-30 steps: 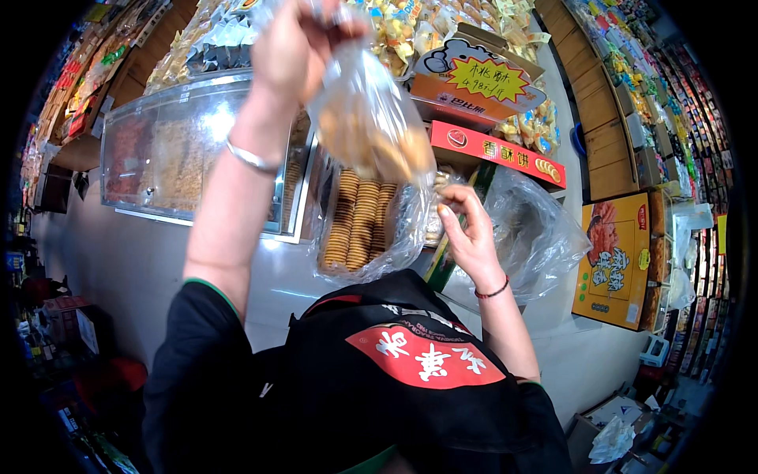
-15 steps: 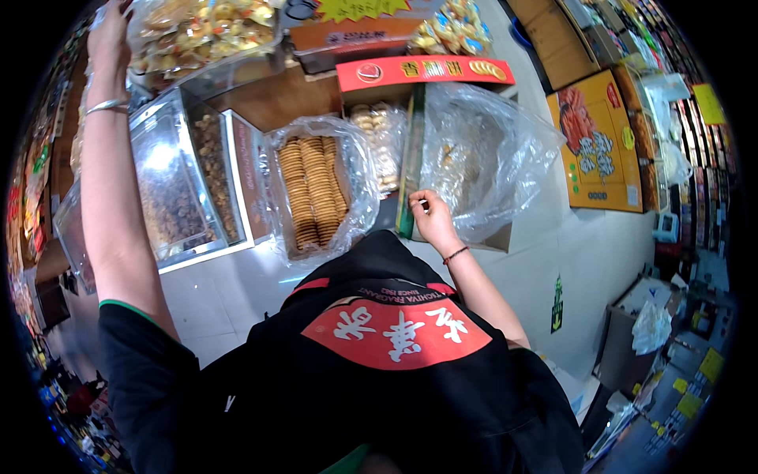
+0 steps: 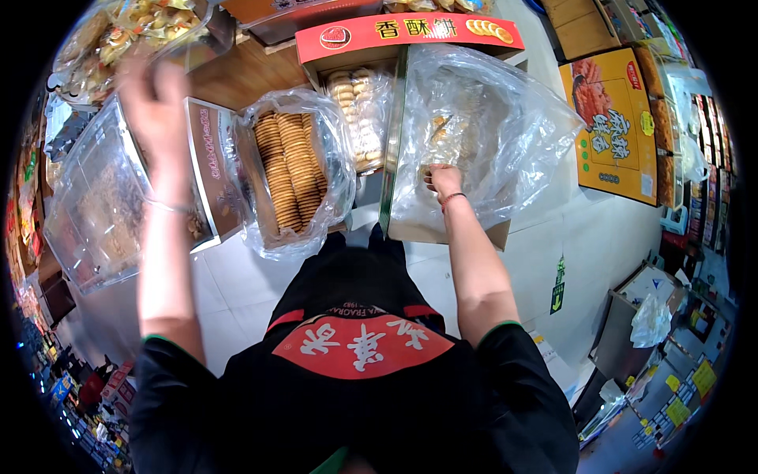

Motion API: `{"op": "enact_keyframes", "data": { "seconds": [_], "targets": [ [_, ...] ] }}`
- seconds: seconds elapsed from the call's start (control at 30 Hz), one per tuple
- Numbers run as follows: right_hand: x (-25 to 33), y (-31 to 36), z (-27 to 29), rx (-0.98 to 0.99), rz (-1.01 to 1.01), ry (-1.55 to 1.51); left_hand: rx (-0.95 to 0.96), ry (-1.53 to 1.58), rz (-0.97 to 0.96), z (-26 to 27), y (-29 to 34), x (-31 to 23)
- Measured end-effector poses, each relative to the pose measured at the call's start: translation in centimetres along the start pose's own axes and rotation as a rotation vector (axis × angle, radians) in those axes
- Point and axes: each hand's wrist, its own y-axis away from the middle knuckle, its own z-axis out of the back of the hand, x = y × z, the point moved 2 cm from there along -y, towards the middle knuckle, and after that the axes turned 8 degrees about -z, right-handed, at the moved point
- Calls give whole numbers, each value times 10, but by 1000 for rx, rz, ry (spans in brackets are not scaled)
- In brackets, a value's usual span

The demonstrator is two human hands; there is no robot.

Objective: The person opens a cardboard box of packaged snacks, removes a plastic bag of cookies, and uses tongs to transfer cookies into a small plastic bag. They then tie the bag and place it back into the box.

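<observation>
My left hand (image 3: 154,107), smeared by motion, passes over the clear-lidded bin (image 3: 103,201) of small brown pieces at the left; its fingers cannot be read. Farther right, my right hand (image 3: 444,180) reaches into the clear plastic bag (image 3: 505,142) that lines an open carton (image 3: 407,229). Its fingers are curled near the carton's near side, and what they may hold is hidden. Pale, wrapped-looking pieces (image 3: 454,130) lie deeper in the bag, blurred by the plastic. Between my hands, rows of round brown biscuits (image 3: 288,170) stand in another bag-lined box.
Behind the biscuits lies a pack of pale round cakes (image 3: 357,110). A red printed flap (image 3: 410,35) stands up behind the cartons. Wrapped snacks (image 3: 134,31) fill a bin at the far left. A yellow carton (image 3: 608,126) stands right, above the tiled floor (image 3: 521,268).
My left hand has come back from the far left corner toward me. My right hand has moved from the green-edged divider into the plastic bag. The clear lid appears shifted left.
</observation>
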Motion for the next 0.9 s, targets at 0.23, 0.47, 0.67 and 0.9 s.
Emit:
{"op": "enact_keyframes", "data": {
  "seconds": [0.23, 0.47, 0.67, 0.9],
  "targets": [
    [-25, -60, -71, 23, -38, 204, 887, 435, 848, -99, 316, -97],
    [-51, -124, -75, -51, 128, 225, 839, 546, 629, -86, 335, -76],
    [-36, -98, -87, -75, -168, -269, 767, -430, 339, -106, 352, -25],
    [-21, -86, -85, -256, 113, 166, 669, -105, 909, -120, 388, 50]
  ]
}}
